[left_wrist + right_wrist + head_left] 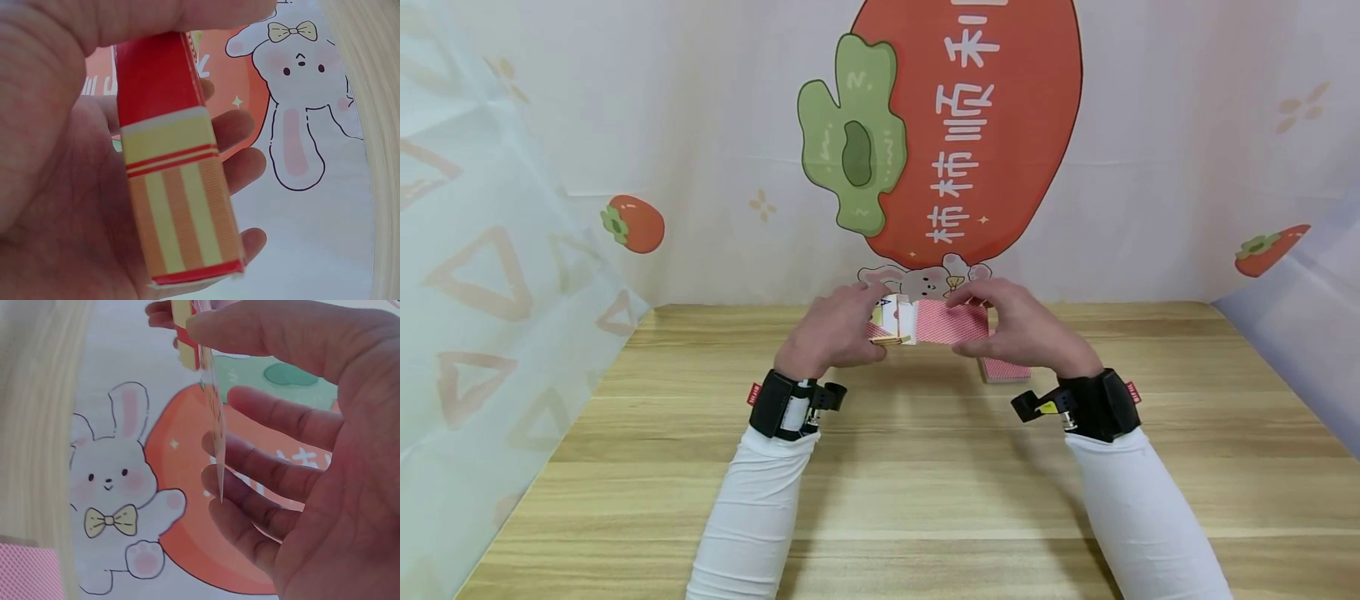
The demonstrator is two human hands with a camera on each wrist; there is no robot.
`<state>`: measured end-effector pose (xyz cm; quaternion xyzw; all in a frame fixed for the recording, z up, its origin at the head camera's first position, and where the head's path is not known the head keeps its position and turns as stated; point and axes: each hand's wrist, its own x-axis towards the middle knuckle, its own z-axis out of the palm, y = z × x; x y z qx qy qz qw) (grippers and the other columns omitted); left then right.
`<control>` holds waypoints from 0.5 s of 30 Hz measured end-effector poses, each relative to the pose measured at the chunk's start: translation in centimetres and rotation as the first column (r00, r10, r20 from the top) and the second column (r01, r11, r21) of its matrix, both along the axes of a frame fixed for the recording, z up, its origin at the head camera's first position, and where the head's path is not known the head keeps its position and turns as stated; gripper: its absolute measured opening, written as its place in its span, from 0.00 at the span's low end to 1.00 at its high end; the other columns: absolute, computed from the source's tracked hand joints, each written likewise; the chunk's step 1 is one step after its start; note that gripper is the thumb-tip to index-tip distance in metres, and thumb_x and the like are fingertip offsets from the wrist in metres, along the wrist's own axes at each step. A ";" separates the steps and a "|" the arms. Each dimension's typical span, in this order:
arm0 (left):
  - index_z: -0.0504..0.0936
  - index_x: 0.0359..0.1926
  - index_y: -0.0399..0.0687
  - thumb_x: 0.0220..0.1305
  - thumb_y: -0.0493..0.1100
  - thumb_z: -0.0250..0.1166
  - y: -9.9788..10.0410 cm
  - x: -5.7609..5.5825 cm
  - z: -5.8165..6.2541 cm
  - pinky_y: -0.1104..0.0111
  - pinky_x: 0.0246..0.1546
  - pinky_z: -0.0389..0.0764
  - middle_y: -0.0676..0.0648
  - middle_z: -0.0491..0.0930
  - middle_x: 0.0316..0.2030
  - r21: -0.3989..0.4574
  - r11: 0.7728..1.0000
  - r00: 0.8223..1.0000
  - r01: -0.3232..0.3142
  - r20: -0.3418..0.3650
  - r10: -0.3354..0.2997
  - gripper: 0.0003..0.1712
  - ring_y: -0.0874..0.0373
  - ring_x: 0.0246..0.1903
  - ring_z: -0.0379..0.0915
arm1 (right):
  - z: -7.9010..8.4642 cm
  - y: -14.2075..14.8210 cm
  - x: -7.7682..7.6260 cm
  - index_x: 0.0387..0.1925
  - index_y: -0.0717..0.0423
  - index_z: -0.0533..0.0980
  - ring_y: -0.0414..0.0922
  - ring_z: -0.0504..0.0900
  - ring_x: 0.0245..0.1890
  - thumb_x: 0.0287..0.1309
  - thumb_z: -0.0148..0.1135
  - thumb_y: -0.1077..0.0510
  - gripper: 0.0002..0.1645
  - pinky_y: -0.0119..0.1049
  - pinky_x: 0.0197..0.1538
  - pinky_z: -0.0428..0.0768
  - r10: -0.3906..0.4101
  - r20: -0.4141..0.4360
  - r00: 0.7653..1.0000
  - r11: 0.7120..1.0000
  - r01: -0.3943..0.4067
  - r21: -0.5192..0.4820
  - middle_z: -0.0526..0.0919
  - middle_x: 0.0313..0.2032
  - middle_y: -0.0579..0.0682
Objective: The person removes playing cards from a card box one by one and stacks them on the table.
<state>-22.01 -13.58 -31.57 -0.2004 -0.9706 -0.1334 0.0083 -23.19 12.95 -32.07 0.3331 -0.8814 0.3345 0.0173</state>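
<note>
Near the back of the table, my left hand (838, 332) grips a small card box (181, 181), thumb on one side and fingers on the other. Its side is red with yellow and orange stripes, and a white flap (907, 322) stands out at its right end. A red-backed playing card (951, 323) is pinched between the thumb and fingers of my right hand (1018, 325), just right of the flap. Edge-on in the right wrist view the card (215, 419) looks very thin; I cannot tell whether it is a single one.
A stack of red-backed cards (1006, 371) lies on the wooden table (910, 483) below my right hand, partly covered by it. Behind the table hangs a white cloth (715, 233) printed with persimmons and a rabbit. Black camera straps (1101, 404) circle both wrists.
</note>
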 end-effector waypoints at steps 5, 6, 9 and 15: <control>0.68 0.71 0.54 0.45 0.40 0.74 -0.2 -0.1 -0.1 0.56 0.37 0.76 0.48 0.75 0.41 0.031 0.999 1.000 -0.015 -0.005 0.016 0.48 0.50 0.41 0.72 | 0.4 0.7 -0.1 0.53 0.57 0.79 0.51 0.75 0.48 0.47 0.81 0.61 0.30 0.50 0.54 0.75 -0.040 -0.003 0.999 0.999 0.040 -0.021 0.80 0.50 0.51; 0.67 0.72 0.54 0.45 0.40 0.75 -0.2 -0.1 -0.2 0.57 0.38 0.76 0.48 0.75 0.41 0.037 0.999 1.000 -0.014 -0.006 0.014 0.49 0.50 0.41 0.72 | 0.5 0.8 -0.1 0.53 0.57 0.79 0.51 0.75 0.48 0.48 0.80 0.60 0.30 0.51 0.55 0.75 -0.054 0.000 0.999 0.998 0.054 -0.022 0.80 0.50 0.51; 0.66 0.72 0.56 0.45 0.39 0.75 -0.3 -0.1 -0.2 0.58 0.39 0.76 0.47 0.75 0.43 0.048 0.999 1.000 -0.017 -0.009 0.018 0.51 0.49 0.43 0.71 | 0.6 1.0 -0.1 0.54 0.57 0.79 0.52 0.75 0.47 0.50 0.79 0.59 0.29 0.51 0.53 0.75 -0.109 0.025 0.994 0.994 0.110 -0.016 0.79 0.51 0.52; 0.64 0.73 0.58 0.46 0.41 0.76 -0.2 0.1 -0.1 0.52 0.40 0.77 0.46 0.75 0.48 0.042 0.998 0.999 -0.043 -0.010 0.044 0.52 0.47 0.46 0.71 | 0.8 1.4 -0.2 0.58 0.60 0.77 0.56 0.75 0.48 0.54 0.76 0.56 0.31 0.50 0.50 0.76 -0.205 0.086 0.975 0.978 0.200 0.059 0.79 0.55 0.57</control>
